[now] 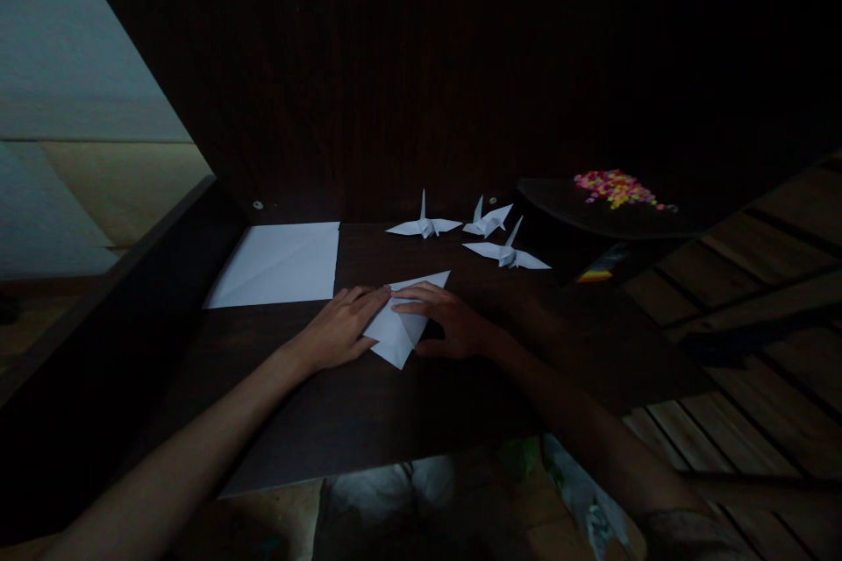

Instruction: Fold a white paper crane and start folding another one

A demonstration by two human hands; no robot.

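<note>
A partly folded sheet of white paper (403,337) lies on the dark wooden desk, with one pointed corner toward me and another toward the far right. My left hand (346,324) rests flat on its left side, fingers stretched out over the paper. From the right, my right hand (451,320) presses on its upper part with extended fingers, the thumb apart near the right edge. The fingers hide part of the folds. Beyond the hands stand three white paper cranes (425,226), (488,219), (507,255) with wings spread.
White paper (280,265) lies flat at the desk's left, by the raised side panel (118,298). On the right, a small dark shelf (553,197) holds a pile of colourful little pieces (615,188). The desk's front edge is near my lap.
</note>
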